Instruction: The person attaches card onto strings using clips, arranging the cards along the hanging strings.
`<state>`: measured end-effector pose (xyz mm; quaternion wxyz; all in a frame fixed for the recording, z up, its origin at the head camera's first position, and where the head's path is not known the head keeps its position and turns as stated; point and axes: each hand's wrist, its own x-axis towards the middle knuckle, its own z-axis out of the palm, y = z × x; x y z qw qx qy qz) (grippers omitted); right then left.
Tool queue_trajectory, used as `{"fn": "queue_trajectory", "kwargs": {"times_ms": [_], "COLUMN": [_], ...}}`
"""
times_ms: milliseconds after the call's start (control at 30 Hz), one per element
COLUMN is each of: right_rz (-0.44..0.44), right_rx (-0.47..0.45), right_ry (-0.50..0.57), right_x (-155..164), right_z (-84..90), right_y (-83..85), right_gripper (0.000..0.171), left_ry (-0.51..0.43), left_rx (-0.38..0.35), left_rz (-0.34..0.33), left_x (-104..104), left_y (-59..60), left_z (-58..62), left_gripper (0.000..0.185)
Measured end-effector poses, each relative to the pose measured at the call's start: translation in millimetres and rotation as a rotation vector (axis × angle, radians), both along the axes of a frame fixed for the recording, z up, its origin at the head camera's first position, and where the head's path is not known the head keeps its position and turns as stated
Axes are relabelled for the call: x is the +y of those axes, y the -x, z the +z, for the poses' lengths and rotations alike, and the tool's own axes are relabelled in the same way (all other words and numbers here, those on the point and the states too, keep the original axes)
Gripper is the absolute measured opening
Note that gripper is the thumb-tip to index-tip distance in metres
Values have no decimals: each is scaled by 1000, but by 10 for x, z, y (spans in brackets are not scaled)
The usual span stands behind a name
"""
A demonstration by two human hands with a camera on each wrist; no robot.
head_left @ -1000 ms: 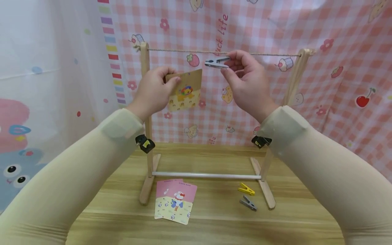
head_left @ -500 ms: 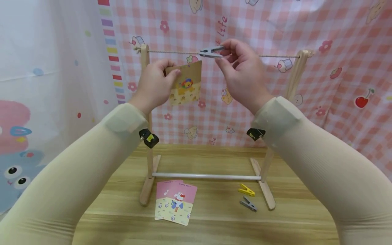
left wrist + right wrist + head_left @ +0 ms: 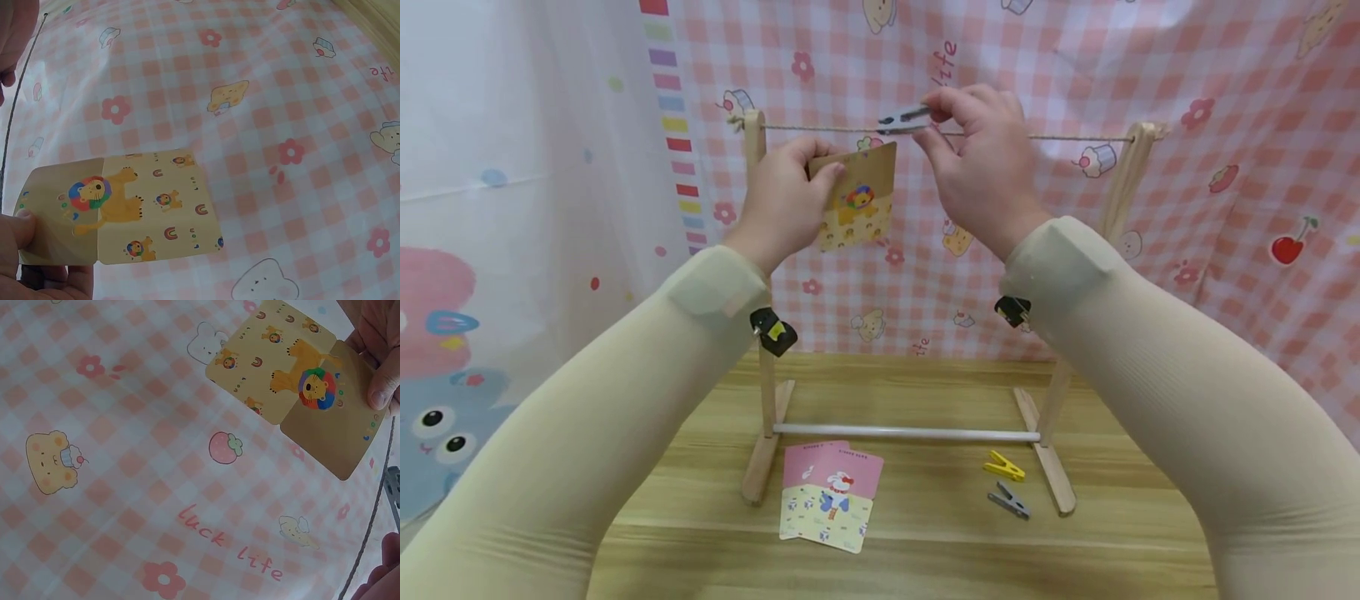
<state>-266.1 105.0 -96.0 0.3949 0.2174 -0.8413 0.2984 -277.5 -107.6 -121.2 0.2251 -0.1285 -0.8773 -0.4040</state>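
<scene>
My left hand [image 3: 792, 196] pinches a brown and yellow lion card [image 3: 859, 208] by its upper left corner. The card hangs just below a thin rope [image 3: 812, 128]; in the right wrist view its lion picture [image 3: 315, 387] faces the camera. Between thumb and fingers, my right hand [image 3: 981, 158] holds a grey clothespin [image 3: 904, 120], its nose pointing left at the rope, above the card's upper right corner. Card and clothespin are apart. Only part of the clothespin [image 3: 394, 487] shows at the right edge of the right wrist view.
The rope runs between two wooden posts [image 3: 756, 142] of a stand with a white bottom rod [image 3: 902, 432]. Two pink and yellow rabbit cards [image 3: 831, 496] overlap on the wooden table [image 3: 940, 550]. Near the right foot lie a yellow clothespin [image 3: 1004, 466] and another grey clothespin [image 3: 1009, 500].
Both hands have risen. The lion card has moved up towards the rope, and the right hand has carried the grey clothespin up and left to rope height.
</scene>
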Motion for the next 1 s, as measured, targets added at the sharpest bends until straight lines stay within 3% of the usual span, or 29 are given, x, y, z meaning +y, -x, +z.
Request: {"fn": "queue_trajectory", "kwargs": {"times_ms": [300, 1000], "right_rz": [-69, -45], "right_rx": [-71, -27], "right_ry": [-78, -154], "right_x": [-70, -161], "right_z": [62, 52], "right_y": [-5, 39], "right_gripper": [24, 22], "left_ry": [3, 11], "left_rx": [22, 32], "left_rz": [1, 15], "left_x": [4, 13], "left_y": [26, 50], "left_z": [4, -20], "left_gripper": [30, 29]}}
